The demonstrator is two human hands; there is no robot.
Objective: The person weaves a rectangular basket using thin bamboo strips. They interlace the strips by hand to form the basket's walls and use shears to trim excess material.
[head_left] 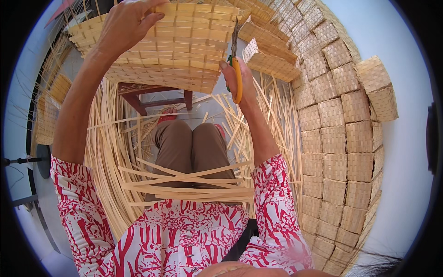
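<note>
A pale woven bamboo basket [180, 48] fills the top of the view, tilted, its side facing me. My left hand [127, 27] is bent over the basket's upper edge, thumb on the near face; part of the fingers is cut off by the frame. In my right hand [242, 81] is a pair of scissors [237, 76] with orange and green handles. Their dark blades point up along the basket's right edge, where short strip ends stick out. Whether the blades touch a strip, I cannot tell.
A red-brown wooden stool [161, 99] stands below the basket. Loose bamboo strips [108, 152] lie on the left, more strips [272, 111] on the right, and several across my lap. Stacked woven baskets [332, 138] line the wall on the right; a fan-like black disc [44, 161] stands left.
</note>
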